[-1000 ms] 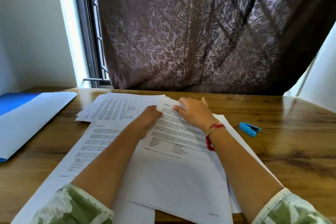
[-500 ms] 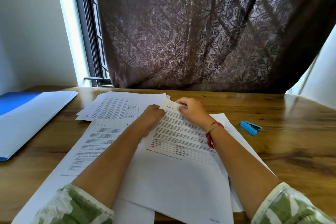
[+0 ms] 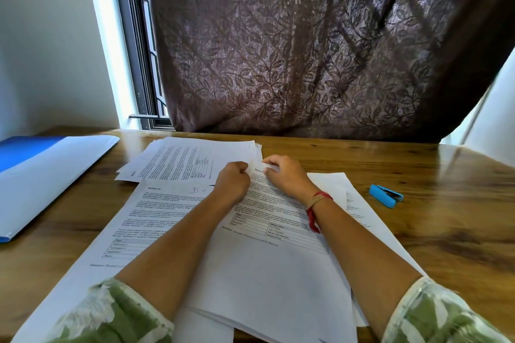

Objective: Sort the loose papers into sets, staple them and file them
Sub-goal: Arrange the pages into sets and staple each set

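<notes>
The middle set (image 3: 267, 273) is kept flat on the tabletop (image 3: 446, 231), overlapping the Section 10 sheet (image 3: 156, 211). Its top corner is pinched by the right hand (image 3: 284, 178), probably so the pages get squared up for stapling. The left hand (image 3: 232, 179) is curled tight against the same corner, but whether paper is actually gripped can't be told, since the fingertips are hidden. The blue stapler (image 3: 386, 195) is left well off to the right, and the folder (image 3: 41, 175) is parked far left, presumably for filing.

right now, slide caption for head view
Left hand and right hand pinch the printed sheet at its top; blue stapler aside.
</notes>
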Action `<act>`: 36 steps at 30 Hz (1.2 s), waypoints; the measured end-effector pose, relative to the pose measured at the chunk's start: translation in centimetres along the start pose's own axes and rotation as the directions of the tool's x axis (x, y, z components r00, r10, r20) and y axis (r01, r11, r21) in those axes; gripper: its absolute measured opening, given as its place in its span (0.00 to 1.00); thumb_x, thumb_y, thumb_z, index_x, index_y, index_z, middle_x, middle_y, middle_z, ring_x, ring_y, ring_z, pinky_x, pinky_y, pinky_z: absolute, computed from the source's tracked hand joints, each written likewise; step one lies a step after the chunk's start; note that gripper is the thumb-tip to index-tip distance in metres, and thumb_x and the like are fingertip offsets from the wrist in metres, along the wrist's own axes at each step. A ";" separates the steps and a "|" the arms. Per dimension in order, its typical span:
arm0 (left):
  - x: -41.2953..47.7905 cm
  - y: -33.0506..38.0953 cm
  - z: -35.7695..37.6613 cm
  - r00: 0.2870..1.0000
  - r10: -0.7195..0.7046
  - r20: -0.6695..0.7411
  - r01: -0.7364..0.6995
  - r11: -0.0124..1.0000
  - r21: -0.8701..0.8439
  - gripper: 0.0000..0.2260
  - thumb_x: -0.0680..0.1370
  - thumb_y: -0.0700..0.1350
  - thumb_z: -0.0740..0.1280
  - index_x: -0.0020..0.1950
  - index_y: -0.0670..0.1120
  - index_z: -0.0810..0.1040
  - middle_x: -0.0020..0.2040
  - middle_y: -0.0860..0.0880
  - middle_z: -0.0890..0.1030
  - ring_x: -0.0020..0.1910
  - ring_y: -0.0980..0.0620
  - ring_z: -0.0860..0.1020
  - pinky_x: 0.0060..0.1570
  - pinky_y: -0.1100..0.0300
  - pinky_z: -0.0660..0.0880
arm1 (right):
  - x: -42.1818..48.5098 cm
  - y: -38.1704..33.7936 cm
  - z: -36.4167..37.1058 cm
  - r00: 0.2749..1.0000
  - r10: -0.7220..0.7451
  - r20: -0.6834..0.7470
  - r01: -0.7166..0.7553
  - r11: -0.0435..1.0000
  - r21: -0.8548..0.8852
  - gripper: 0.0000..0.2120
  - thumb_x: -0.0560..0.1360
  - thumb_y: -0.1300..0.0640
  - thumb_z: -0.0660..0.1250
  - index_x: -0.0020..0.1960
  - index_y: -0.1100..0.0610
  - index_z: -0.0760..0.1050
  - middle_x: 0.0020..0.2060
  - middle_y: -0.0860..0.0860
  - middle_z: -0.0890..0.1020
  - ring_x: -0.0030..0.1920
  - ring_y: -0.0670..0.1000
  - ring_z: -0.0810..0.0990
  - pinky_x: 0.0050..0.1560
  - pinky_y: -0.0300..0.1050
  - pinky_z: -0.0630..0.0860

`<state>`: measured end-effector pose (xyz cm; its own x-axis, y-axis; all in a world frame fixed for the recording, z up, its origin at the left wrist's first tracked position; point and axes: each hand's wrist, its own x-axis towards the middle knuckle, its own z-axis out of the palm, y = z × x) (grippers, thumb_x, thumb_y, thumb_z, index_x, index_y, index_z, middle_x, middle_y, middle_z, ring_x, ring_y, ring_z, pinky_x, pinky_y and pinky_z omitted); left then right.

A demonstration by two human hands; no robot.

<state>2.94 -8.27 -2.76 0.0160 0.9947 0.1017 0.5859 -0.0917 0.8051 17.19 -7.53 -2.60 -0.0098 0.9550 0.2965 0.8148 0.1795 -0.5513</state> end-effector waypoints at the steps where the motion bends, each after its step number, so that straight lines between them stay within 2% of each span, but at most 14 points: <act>1: 0.0 0.0 0.1 1.000 0.003 -0.019 -0.003 1.000 -0.005 0.18 0.83 0.41 0.56 0.73 0.46 0.68 0.70 0.45 0.72 0.62 0.46 0.75 0.51 0.61 0.74 | 0.0 0.0 0.1 1.000 -0.001 -0.011 0.001 1.000 0.009 0.14 0.78 0.55 0.62 0.63 0.53 0.76 0.59 0.49 0.80 0.59 0.50 0.76 0.60 0.50 0.74; 3: -0.1 0.1 0.1 0.997 0.003 -0.076 -0.008 0.998 -0.058 0.18 0.82 0.39 0.58 0.72 0.48 0.68 0.69 0.46 0.72 0.62 0.47 0.75 0.52 0.61 0.75 | 0.0 0.1 0.1 0.999 0.007 -0.036 -0.005 0.998 0.065 0.15 0.78 0.57 0.63 0.64 0.53 0.75 0.61 0.49 0.79 0.61 0.51 0.76 0.61 0.50 0.74; 5: -0.1 0.0 0.1 0.991 -0.007 -0.130 -0.008 0.994 -0.111 0.17 0.81 0.38 0.60 0.70 0.49 0.69 0.67 0.46 0.74 0.57 0.48 0.77 0.47 0.63 0.75 | -0.1 0.1 0.2 0.998 0.014 -0.057 -0.007 0.992 0.123 0.16 0.78 0.59 0.64 0.65 0.52 0.74 0.63 0.49 0.77 0.63 0.51 0.75 0.61 0.48 0.74; 8: 0.1 -0.2 0.1 0.988 -0.011 -0.153 -0.010 0.991 -0.135 0.14 0.80 0.38 0.61 0.65 0.49 0.74 0.65 0.46 0.76 0.50 0.53 0.76 0.43 0.66 0.75 | -0.2 0.2 0.4 0.996 0.008 -0.089 0.005 0.989 0.150 0.14 0.78 0.60 0.64 0.63 0.52 0.76 0.61 0.49 0.79 0.61 0.50 0.75 0.60 0.47 0.74; 12: 0.2 -0.4 0.3 0.988 0.015 -0.156 -0.031 0.995 -0.097 0.15 0.80 0.38 0.62 0.66 0.45 0.77 0.66 0.46 0.76 0.58 0.49 0.77 0.50 0.65 0.73 | -0.2 0.3 0.7 0.994 0.034 -0.100 -0.015 0.982 0.188 0.14 0.78 0.60 0.64 0.62 0.54 0.78 0.60 0.49 0.80 0.60 0.50 0.76 0.62 0.49 0.74; 15: 0.2 -0.3 0.3 0.988 0.023 -0.155 -0.037 0.995 -0.094 0.15 0.81 0.39 0.61 0.67 0.45 0.76 0.67 0.46 0.75 0.60 0.49 0.76 0.49 0.65 0.72 | -0.3 0.5 0.8 0.996 0.046 -0.078 -0.028 0.976 0.218 0.14 0.78 0.59 0.65 0.62 0.54 0.77 0.60 0.49 0.80 0.60 0.50 0.76 0.61 0.49 0.75; 18: 0.2 -0.3 0.2 0.984 -0.008 -0.177 -0.020 0.988 -0.156 0.15 0.80 0.38 0.62 0.66 0.48 0.75 0.67 0.47 0.75 0.52 0.52 0.76 0.46 0.65 0.76 | -0.3 0.5 0.8 0.994 0.044 -0.100 -0.018 0.968 0.250 0.14 0.78 0.58 0.65 0.62 0.54 0.77 0.60 0.50 0.80 0.59 0.50 0.77 0.60 0.49 0.76; 20: 0.3 -0.2 0.0 0.987 -0.047 -0.157 0.019 0.984 -0.178 0.14 0.80 0.38 0.63 0.64 0.49 0.76 0.65 0.48 0.76 0.49 0.54 0.74 0.41 0.66 0.74 | -0.3 0.3 0.7 0.992 0.034 -0.123 -0.003 0.970 0.242 0.13 0.78 0.59 0.65 0.62 0.54 0.78 0.60 0.50 0.80 0.60 0.50 0.77 0.59 0.45 0.75; 23: 0.6 -0.1 -0.4 0.994 -0.099 -0.054 0.089 0.982 -0.165 0.15 0.79 0.40 0.64 0.65 0.48 0.76 0.63 0.48 0.76 0.50 0.53 0.73 0.39 0.64 0.71 | -0.3 0.2 0.7 0.991 0.011 -0.132 0.016 0.979 0.205 0.13 0.78 0.61 0.65 0.61 0.54 0.78 0.59 0.50 0.80 0.60 0.49 0.76 0.61 0.46 0.74; 25: 0.7 0.0 -0.3 0.997 -0.072 -0.033 0.068 0.992 -0.108 0.16 0.80 0.39 0.62 0.67 0.47 0.75 0.65 0.48 0.75 0.51 0.53 0.72 0.37 0.66 0.69 | -0.3 0.3 0.8 0.992 0.010 -0.128 0.015 0.981 0.193 0.13 0.78 0.61 0.65 0.61 0.54 0.79 0.59 0.49 0.80 0.60 0.49 0.76 0.62 0.48 0.74; 28: 0.7 0.1 0.0 0.997 -0.032 -0.069 0.027 0.997 -0.070 0.16 0.81 0.38 0.60 0.68 0.45 0.74 0.67 0.47 0.74 0.59 0.49 0.75 0.45 0.65 0.71 | -0.2 0.4 0.8 0.989 0.017 -0.146 0.017 0.974 0.226 0.13 0.77 0.61 0.65 0.60 0.54 0.79 0.58 0.49 0.81 0.60 0.49 0.77 0.62 0.48 0.74; 30: 0.7 -0.1 0.0 0.996 -0.034 -0.084 0.026 0.995 -0.092 0.16 0.81 0.37 0.60 0.68 0.46 0.75 0.67 0.47 0.74 0.59 0.49 0.75 0.47 0.64 0.71 | -0.2 0.4 0.9 0.988 0.027 -0.151 0.012 0.968 0.249 0.12 0.77 0.61 0.65 0.60 0.54 0.79 0.58 0.49 0.81 0.59 0.49 0.77 0.61 0.49 0.75; 33: 0.7 -0.5 0.0 0.995 -0.039 -0.095 0.028 0.993 -0.113 0.16 0.81 0.38 0.60 0.67 0.48 0.76 0.66 0.48 0.75 0.51 0.53 0.74 0.43 0.65 0.72 | -0.2 0.5 1.0 0.991 0.036 -0.132 -0.001 0.967 0.256 0.12 0.77 0.60 0.65 0.60 0.54 0.79 0.58 0.50 0.81 0.58 0.49 0.78 0.60 0.49 0.76; 36: 0.6 -0.6 0.1 0.987 -0.061 -0.147 0.039 0.988 -0.149 0.15 0.81 0.38 0.61 0.65 0.50 0.74 0.64 0.49 0.76 0.49 0.55 0.73 0.35 0.68 0.70 | -0.3 0.4 1.1 0.992 0.032 -0.122 -0.002 0.972 0.233 0.13 0.77 0.59 0.65 0.61 0.53 0.78 0.59 0.49 0.80 0.59 0.49 0.77 0.61 0.49 0.76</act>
<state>2.72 -7.61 -3.21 -0.1394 0.9807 0.1374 0.4590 -0.0589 0.8865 16.93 -7.52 -3.76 0.0867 0.9242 0.3719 0.6570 0.2276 -0.7187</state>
